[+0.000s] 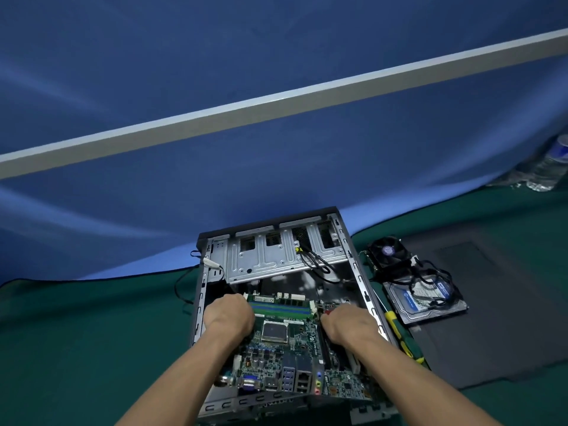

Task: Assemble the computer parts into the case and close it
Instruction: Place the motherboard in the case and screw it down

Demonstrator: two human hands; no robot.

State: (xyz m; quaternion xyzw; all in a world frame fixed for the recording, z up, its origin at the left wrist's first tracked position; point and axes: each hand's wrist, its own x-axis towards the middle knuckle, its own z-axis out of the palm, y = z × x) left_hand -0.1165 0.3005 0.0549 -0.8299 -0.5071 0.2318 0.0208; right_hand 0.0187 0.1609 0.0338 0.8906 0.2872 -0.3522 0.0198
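Centrally, the circuit board (285, 348) sits tilted inside the open case (353, 256), ports toward its near wall, probably so they meet the rear openings. Left hand (229, 315) and right hand (345, 322) grip opposite board edges, fingers curled, steadying both sides. Fan (388, 252), hard drive (425, 298) and screwdriver (399, 336) wait just beside on the green worktop (92, 333).

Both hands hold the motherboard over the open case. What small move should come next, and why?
Probably lower the motherboard flat into the case: the left hand and right hand grip its sides, and its port edge sits raised above the case's near wall.
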